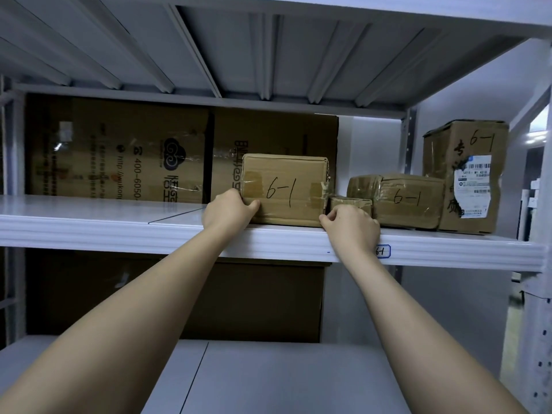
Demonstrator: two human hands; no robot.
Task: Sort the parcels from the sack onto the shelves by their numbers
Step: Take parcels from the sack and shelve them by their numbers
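Brown taped cardboard parcel marked 6-1 (pixel 285 189) sits at near edge of white metal shelf (pixel 119 231). Left hand (pixel 228 212) grips its lower-left corner, fingers curled; right hand (pixel 351 227) pinches lower-right corner.

Brown cardboard parcel marked 6-1 (pixel 285 189) sits at front edge of white metal shelf (pixel 119 228), large printed cardboard carton (pixel 119 150) behind it. Right of it: small taped box (pixel 351 203), flat taped parcel (pixel 407 198), tall labelled box (pixel 469 174).
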